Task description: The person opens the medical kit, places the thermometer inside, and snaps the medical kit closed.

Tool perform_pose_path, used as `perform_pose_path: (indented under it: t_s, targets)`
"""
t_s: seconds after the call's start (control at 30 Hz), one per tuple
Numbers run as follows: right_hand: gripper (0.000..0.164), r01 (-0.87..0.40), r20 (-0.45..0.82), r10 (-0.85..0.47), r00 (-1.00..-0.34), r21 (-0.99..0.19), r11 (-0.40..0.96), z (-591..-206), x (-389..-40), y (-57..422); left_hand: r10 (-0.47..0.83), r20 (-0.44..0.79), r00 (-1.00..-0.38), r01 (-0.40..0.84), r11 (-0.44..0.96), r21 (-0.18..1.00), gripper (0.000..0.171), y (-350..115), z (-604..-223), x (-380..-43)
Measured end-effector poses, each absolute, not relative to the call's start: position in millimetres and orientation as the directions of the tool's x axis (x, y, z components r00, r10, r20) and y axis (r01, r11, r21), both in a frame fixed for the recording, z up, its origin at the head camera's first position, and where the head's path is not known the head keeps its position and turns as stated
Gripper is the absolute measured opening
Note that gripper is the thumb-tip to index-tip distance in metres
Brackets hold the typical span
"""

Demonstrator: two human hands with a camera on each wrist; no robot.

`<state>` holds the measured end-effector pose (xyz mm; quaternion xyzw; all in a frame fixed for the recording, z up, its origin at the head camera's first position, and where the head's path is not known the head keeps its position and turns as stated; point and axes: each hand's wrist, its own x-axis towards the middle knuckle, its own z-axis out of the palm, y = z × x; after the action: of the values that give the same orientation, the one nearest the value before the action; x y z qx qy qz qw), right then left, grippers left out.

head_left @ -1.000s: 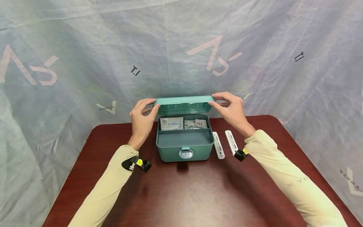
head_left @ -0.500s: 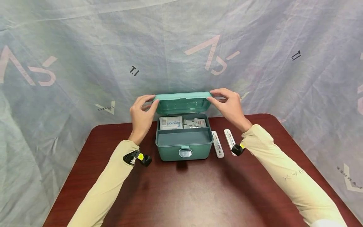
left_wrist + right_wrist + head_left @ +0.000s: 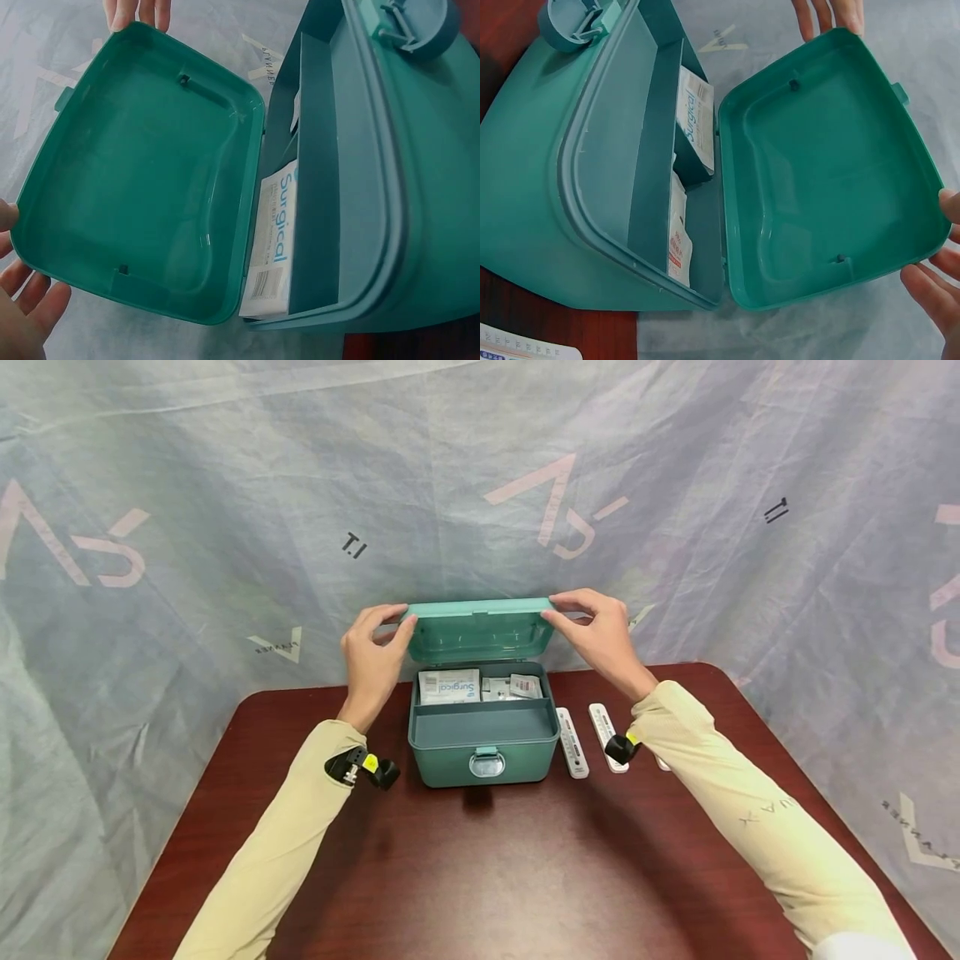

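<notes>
A green hinged box (image 3: 483, 764) stands on the table with its lid (image 3: 480, 639) raised behind it. My left hand (image 3: 371, 664) pinches the lid's upper left corner between thumb and fingers. At the opposite corner my right hand (image 3: 600, 635) grips the lid the same way. Inside the rear compartment lie a white packet marked "Surgical" (image 3: 448, 686) and, to its right, small sachets (image 3: 525, 686). A divider separates them from the bare front tray (image 3: 483, 724). In the left wrist view, the lid's hollow inner side (image 3: 142, 172) faces the camera.
White thermometers (image 3: 573, 743) lie right of the box on the dark red table (image 3: 480, 868); another (image 3: 609, 735) is partly covered by the right wrist camera, and one more pokes out past the sleeve. A grey printed curtain (image 3: 450, 485) hangs close behind the lid.
Both hands have raised the lid and tilted it further back, so more of its inner side shows. The view has shifted slightly, and part of another thermometer now appears beside the right sleeve.
</notes>
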<state>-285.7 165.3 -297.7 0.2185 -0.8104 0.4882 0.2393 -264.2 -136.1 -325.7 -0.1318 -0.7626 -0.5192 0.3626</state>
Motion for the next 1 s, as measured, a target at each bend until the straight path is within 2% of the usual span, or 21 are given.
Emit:
perform_pose_path:
  t_s: [0.7,1.0]
  targets:
    - [0.026,-0.566,0.615,-0.072,-0.785,-0.665,0.488,-296,-299,162,-0.203,0.681,-0.704,0.551,0.449,0.703,0.021,-135,-319,-274]
    - [0.02,-0.598,0.677,-0.034,-0.735,-0.625,0.502,-293,-306,155,-0.221,0.664,-0.714,0.518,0.472,0.713,0.022,-136,-315,-281]
